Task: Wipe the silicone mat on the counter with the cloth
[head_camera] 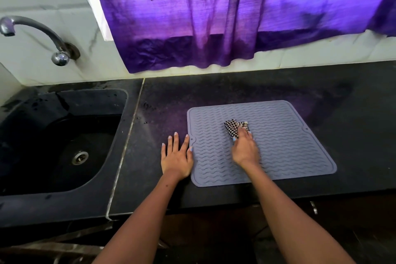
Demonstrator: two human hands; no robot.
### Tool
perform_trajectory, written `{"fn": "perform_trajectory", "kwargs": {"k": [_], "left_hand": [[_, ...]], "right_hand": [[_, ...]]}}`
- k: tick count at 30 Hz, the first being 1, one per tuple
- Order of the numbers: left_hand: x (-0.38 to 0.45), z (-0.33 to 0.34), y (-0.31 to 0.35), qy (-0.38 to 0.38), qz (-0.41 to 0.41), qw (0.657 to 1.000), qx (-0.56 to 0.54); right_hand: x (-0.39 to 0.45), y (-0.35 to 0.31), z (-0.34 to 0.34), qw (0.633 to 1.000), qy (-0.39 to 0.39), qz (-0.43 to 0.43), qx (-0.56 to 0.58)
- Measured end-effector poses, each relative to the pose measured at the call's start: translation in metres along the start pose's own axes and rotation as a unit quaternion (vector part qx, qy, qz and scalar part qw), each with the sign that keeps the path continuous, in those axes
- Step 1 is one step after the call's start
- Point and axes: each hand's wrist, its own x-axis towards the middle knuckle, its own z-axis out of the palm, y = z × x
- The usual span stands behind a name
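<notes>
Fingers of the right hand point(244, 148) grip the soft cloth point(234, 127); left hand point(176, 155) lies flat, steadying the floppy, slide-prone mat point(289, 146) on the worktop point(235, 90).

My left hand point(177, 157) lies flat on the counter point(214, 90), its thumb side touching the left edge of the mat point(289, 141). The mat sits on the counter in front of me, toward the near edge. My right hand point(244, 149) rests on the mat, left of its middle, pressing down on the cloth point(234, 126), which sticks out beyond my fingertips. To the left, past a seam in the counter, the sink point(64, 135) is sunk into the top, with the tap point(36, 36) on the wall behind it. The curtain point(235, 13) hangs on the wall behind the mat.
</notes>
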Motion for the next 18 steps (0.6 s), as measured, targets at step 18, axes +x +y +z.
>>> {"fn": "perform_trajectory", "kwargs": {"k": [18], "left_hand": [[-0.001, 0.001, -0.019, 0.015, 0.07, 0.997, 0.019]], "right_hand": [[-0.028, -0.032, 0.05, 0.989, -0.032, -0.101, -0.101]]}}
